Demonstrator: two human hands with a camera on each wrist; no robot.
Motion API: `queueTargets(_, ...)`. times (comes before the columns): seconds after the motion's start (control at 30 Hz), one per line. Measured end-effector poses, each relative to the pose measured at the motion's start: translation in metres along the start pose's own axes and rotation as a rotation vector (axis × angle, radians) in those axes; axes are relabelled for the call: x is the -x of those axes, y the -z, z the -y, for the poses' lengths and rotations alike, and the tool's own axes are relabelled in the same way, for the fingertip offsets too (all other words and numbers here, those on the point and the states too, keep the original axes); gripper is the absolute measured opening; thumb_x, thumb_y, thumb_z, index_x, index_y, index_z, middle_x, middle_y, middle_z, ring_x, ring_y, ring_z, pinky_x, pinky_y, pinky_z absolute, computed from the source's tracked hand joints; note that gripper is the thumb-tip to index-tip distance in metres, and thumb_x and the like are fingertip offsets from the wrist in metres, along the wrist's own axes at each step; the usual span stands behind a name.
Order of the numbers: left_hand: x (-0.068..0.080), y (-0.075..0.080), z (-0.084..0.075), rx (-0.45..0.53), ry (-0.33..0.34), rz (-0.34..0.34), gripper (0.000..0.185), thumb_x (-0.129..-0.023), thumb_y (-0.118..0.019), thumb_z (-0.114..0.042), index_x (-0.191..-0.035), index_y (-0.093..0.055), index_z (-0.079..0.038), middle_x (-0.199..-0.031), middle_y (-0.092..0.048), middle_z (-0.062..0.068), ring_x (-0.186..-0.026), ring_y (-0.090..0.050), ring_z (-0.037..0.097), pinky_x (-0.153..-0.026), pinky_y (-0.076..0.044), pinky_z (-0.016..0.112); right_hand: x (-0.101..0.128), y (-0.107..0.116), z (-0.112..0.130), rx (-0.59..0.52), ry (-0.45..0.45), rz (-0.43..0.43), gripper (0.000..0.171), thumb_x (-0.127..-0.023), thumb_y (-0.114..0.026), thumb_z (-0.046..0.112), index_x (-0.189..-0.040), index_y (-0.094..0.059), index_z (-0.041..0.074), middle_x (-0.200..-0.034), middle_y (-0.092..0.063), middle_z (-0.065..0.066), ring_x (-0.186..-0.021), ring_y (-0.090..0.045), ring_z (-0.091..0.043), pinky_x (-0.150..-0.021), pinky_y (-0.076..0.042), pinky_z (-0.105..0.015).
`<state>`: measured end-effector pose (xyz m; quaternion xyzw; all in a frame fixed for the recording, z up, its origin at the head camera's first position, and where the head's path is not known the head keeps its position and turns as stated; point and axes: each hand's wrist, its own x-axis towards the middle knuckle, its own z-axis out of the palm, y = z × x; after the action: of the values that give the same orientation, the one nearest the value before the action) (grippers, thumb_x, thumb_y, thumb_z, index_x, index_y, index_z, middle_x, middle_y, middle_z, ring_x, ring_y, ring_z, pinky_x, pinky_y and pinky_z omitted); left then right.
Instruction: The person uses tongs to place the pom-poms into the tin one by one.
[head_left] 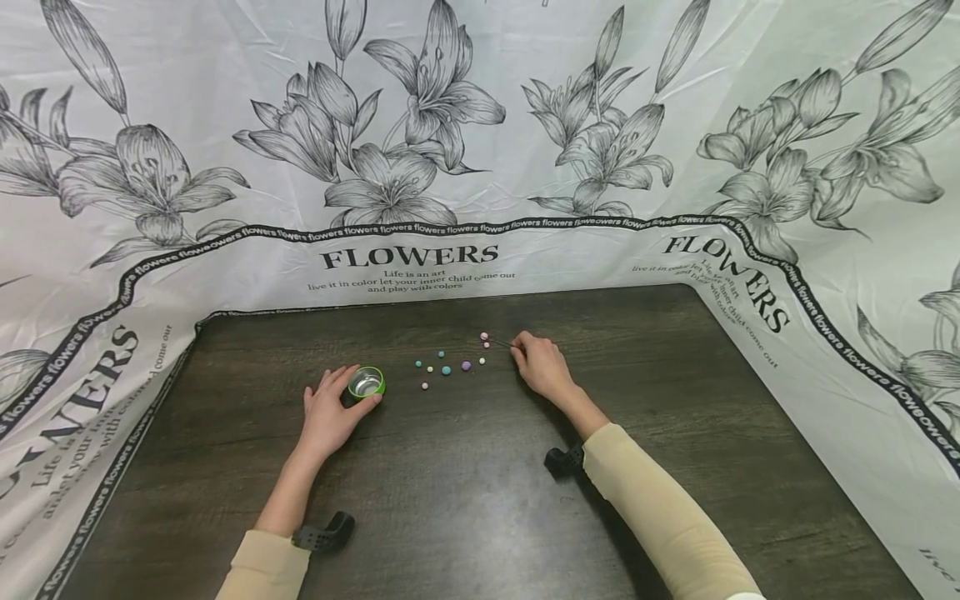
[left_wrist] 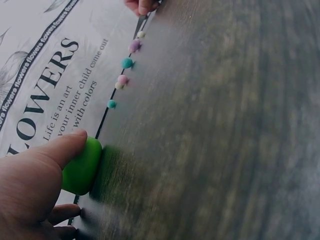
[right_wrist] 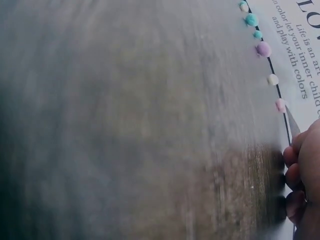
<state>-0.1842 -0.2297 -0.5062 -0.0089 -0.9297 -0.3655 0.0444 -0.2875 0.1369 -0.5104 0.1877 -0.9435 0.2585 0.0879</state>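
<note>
Here, the left hand (head_left: 330, 417) grips a green cup (head_left: 366, 382) on the dark tabletop (head_left: 465, 492), while the right hand (head_left: 542, 367) pinches a thin needle (head_left: 501, 342) beside scattered beads (head_left: 446, 370).

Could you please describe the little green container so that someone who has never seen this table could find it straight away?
On the dark wooden table, look left of the scattered pastel beads. There the left hand holds a small round container. Its bright green rim and shiny metallic inside set it apart from the much smaller beads.
</note>
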Motion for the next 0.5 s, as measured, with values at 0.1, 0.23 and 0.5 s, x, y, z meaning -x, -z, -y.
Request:
queueTargets(0.1,-0.0006,-0.0003,0.0004,0.006,-0.002,-0.006,0.073,-0.096,-0.075,-0.030,-0.153,-0.043,0.004,-0.156,-0.033,0.035,-0.149,-0.012,0.056,-0.113,0.003,0.075,-0.0007,0.0013,0.0002,0.007,0.008,-0.006,0.014,-0.105,-0.062,0.015,-0.109,-0.069,0.003,-0.094,-0.072,-0.011,-0.068,-0.066,-0.022,-0.058,-0.054,-0.038)
queueTargets(0.23,-0.0010,-0.0007,-0.0003,0.014,-0.007,-0.009,0.074,-0.095,-0.076,-0.033,-0.152,-0.045,0.004,-0.156,-0.034,0.036,-0.149,-0.012,0.056,-0.113,0.003,0.076,-0.0002,0.0015,-0.0006,0.015,0.010,-0.016,0.013,-0.104,-0.062,0.014,-0.109,-0.069,0.003,-0.093,-0.072,-0.010,-0.068,-0.066,-0.022,-0.059,-0.054,-0.038)
queueTargets(0.5,0.0000,0.0004,-0.0005,0.006,-0.013,-0.019,0.073,-0.094,-0.077,-0.032,-0.150,-0.047,0.005,-0.153,-0.037,0.036,-0.148,-0.015,0.057,-0.112,0.001,0.077,0.0046,0.0018,-0.0005,-0.023,0.040,-0.054,0.012,-0.105,-0.061,0.011,-0.108,-0.068,0.002,-0.092,-0.072,-0.011,-0.067,-0.066,-0.022,-0.060,-0.055,-0.039)
